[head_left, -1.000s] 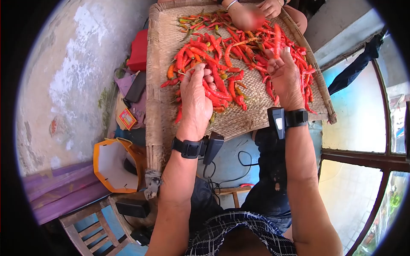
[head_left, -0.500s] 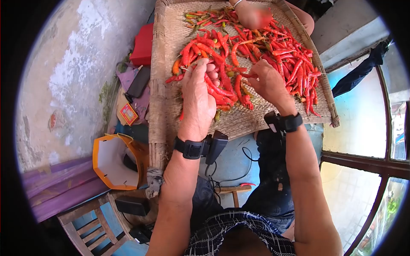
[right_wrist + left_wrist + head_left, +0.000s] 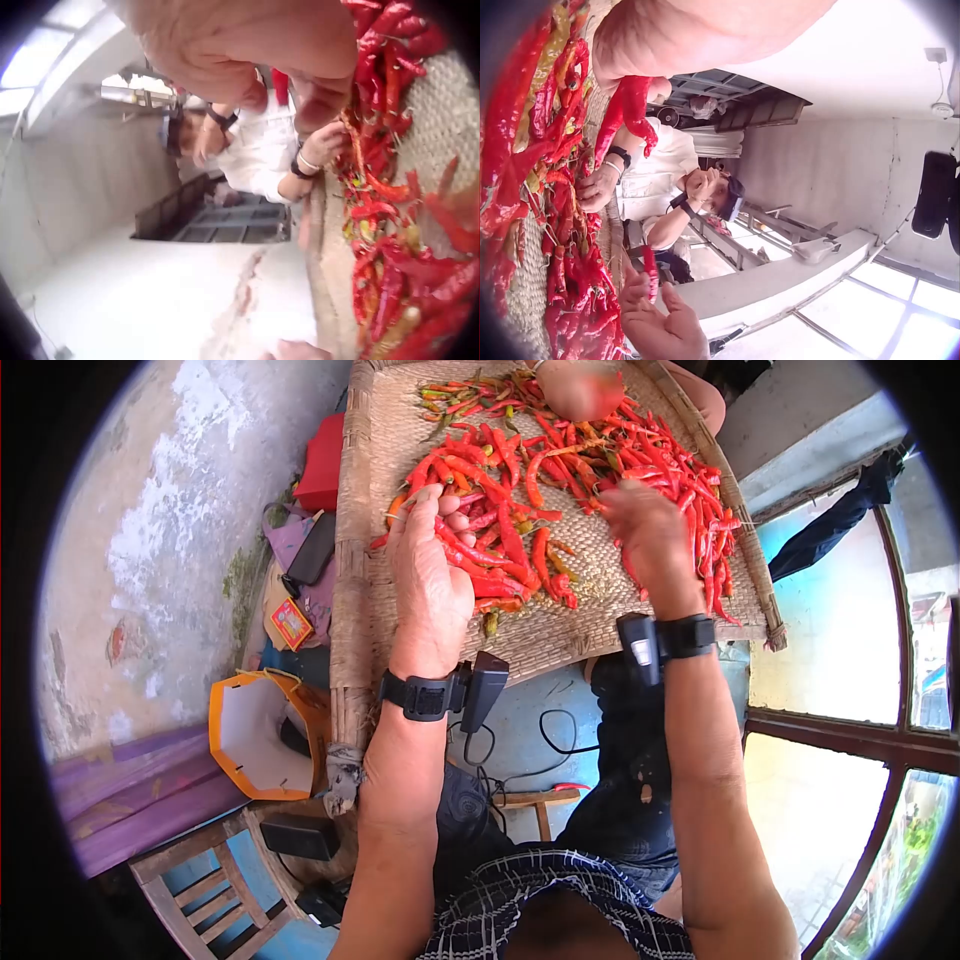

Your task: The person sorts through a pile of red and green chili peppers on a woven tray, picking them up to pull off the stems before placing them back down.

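Observation:
Red chili peppers [image 3: 490, 480] lie in a loose heap on a woven tray [image 3: 590, 625]. My left hand [image 3: 430, 585] is over the left part of the heap, its fingers curled round some red peppers. Two of these peppers [image 3: 632, 112] hang below the left hand [image 3: 705, 34] in the left wrist view. To the right, my right hand [image 3: 655, 545] is blurred above the tray. The left wrist view shows a single red pepper [image 3: 651, 274] pinched in the right hand [image 3: 664, 322]. Part of a red pepper [image 3: 280, 86] shows by the right hand [image 3: 247, 52] in the right wrist view.
Across the tray, another person's hand [image 3: 575, 390] is among the peppers. A wall [image 3: 170, 510] and a red box [image 3: 322, 465] are on the left, with an orange-edged container [image 3: 262, 735] lower down. Windows [image 3: 830, 620] stand on the right.
My right hand first held a pepper upright, moved left towards the heap, then drew back right and up. The left hand, still with peppers, has shifted slightly left.

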`<state>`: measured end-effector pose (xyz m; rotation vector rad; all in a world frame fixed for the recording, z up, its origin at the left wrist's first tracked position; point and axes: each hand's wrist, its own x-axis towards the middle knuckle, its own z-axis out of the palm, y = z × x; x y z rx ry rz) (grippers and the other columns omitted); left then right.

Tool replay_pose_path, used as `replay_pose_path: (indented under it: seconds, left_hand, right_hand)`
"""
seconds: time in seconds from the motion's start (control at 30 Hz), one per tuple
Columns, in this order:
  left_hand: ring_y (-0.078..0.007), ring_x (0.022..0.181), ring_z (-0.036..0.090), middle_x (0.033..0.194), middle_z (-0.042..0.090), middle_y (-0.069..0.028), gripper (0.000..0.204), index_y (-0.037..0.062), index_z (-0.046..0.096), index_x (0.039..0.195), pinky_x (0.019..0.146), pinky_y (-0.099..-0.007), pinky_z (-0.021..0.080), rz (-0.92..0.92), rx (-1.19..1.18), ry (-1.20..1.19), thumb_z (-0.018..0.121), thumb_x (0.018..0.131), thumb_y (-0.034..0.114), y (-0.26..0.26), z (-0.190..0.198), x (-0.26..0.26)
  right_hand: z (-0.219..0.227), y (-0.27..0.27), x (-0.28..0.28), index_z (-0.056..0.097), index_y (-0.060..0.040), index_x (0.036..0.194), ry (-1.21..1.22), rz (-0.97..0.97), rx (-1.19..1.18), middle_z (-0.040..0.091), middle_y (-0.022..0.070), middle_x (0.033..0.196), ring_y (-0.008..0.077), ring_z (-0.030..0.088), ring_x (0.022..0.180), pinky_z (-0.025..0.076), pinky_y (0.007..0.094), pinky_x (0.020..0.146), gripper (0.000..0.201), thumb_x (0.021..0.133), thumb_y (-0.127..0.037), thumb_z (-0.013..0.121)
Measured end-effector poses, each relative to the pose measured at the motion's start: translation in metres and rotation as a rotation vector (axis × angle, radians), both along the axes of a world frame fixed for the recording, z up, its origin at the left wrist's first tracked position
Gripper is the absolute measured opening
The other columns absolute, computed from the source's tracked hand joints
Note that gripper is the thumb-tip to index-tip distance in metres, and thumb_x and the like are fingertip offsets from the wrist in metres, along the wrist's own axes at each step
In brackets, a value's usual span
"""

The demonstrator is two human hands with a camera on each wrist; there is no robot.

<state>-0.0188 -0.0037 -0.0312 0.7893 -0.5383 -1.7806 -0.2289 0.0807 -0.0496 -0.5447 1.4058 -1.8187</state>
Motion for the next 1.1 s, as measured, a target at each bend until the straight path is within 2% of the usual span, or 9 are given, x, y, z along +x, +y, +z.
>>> replay_pose_path:
  seconds: [0.1,0.2,0.47,0.73,0.83,0.9,0.97,1.03,1.1]
  left_hand:
    - [-0.0105,0.066,0.052,0.078,0.059,-0.0012,0.013,0.0082,0.056,0.093,0.059,-0.0248,0.042,-0.01,-0.021,0.008,0.06,0.085,0.017,-0.001,-0.002,0.0]
    - [-0.0103,0.067,0.051,0.078,0.059,-0.0009,0.012,0.0081,0.056,0.093,0.06,-0.0248,0.042,-0.029,-0.017,0.011,0.059,0.085,0.017,0.001,-0.002,0.001]
    - [-0.0096,0.066,0.051,0.079,0.058,-0.0008,0.014,0.0087,0.055,0.094,0.06,-0.0247,0.042,-0.016,-0.027,0.053,0.059,0.085,0.018,-0.002,0.001,0.004]
    - [-0.0096,0.065,0.051,0.078,0.058,-0.0008,0.012,0.0082,0.055,0.092,0.06,-0.0246,0.041,-0.014,-0.013,0.043,0.058,0.085,0.017,0.001,0.005,0.004]
    - [-0.0097,0.065,0.051,0.078,0.058,-0.0008,0.011,0.0082,0.056,0.091,0.059,-0.0246,0.041,-0.025,-0.019,0.033,0.059,0.085,0.017,0.002,0.004,0.004]
    - [-0.0097,0.065,0.051,0.078,0.058,-0.0009,0.011,0.0082,0.056,0.09,0.059,-0.0246,0.041,-0.036,-0.022,0.045,0.059,0.085,0.017,0.001,0.002,0.003]
    - [-0.0097,0.065,0.051,0.078,0.058,-0.0012,0.01,0.0084,0.056,0.09,0.059,-0.025,0.042,-0.027,-0.01,0.041,0.059,0.084,0.016,0.001,0.002,0.002]
    - [-0.0097,0.065,0.051,0.078,0.058,-0.0013,0.01,0.0084,0.056,0.09,0.059,-0.0253,0.042,-0.044,-0.02,0.036,0.059,0.084,0.016,0.0,0.0,0.001]
    - [-0.0097,0.065,0.051,0.078,0.058,-0.0015,0.011,0.0085,0.056,0.09,0.059,-0.0255,0.042,-0.06,-0.027,0.027,0.06,0.084,0.016,0.002,-0.001,0.001]
  right_hand:
    - [-0.01,-0.018,0.041,0.056,0.0004,0.108,0.873,0.42,0.368,0.065,0.0173,0.083,0.0272,0.063,0.077,0.05,0.039,0.067,0.041,0.081,-0.03,0.064]
    - [-0.02,-0.023,0.071,0.056,0.0002,0.108,1.123,0.398,0.517,0.063,0.0208,0.08,0.0312,0.063,0.077,0.049,0.042,0.07,0.046,0.074,-0.029,0.069]
    - [-0.012,-0.021,0.073,0.061,0.0025,0.092,0.873,0.416,0.306,0.058,0.0024,0.066,0.0072,0.052,0.059,0.042,0.0241,0.053,0.02,0.076,-0.009,0.065]
    - [0.013,-0.002,0.045,0.062,-0.0027,0.088,0.404,0.313,0.077,0.062,0.0016,0.074,0.0056,0.054,0.063,0.042,0.0195,0.053,0.006,0.083,-0.004,0.06]
    - [0.013,-0.007,0.015,0.061,-0.0018,0.096,0.123,-0.08,-0.256,0.062,0.0038,0.079,0.0091,0.057,0.068,0.046,0.0218,0.056,0.012,0.084,-0.004,0.059]
    - [0.023,-0.006,0.005,0.061,-0.0024,0.101,0.055,-0.339,-0.235,0.062,0.0043,0.082,0.0108,0.058,0.072,0.049,0.0246,0.058,0.017,0.084,-0.005,0.059]
    - [0.001,-0.003,-0.005,0.061,-0.0007,0.102,0.15,-0.33,-0.179,0.063,0.007,0.082,0.0117,0.059,0.076,0.05,0.0264,0.061,0.021,0.082,-0.008,0.062]
    - [-0.015,-0.003,0.006,0.057,-0.0014,0.111,0.884,0.103,0.391,0.065,0.0082,0.08,0.0178,0.062,0.07,0.049,0.0297,0.061,0.032,0.083,-0.018,0.063]
    - [-0.039,-0.005,0.026,0.062,-0.0021,0.098,1.312,0.205,0.468,0.063,0.014,0.073,0.0272,0.063,0.068,0.048,0.0382,0.06,0.038,0.078,-0.033,0.068]
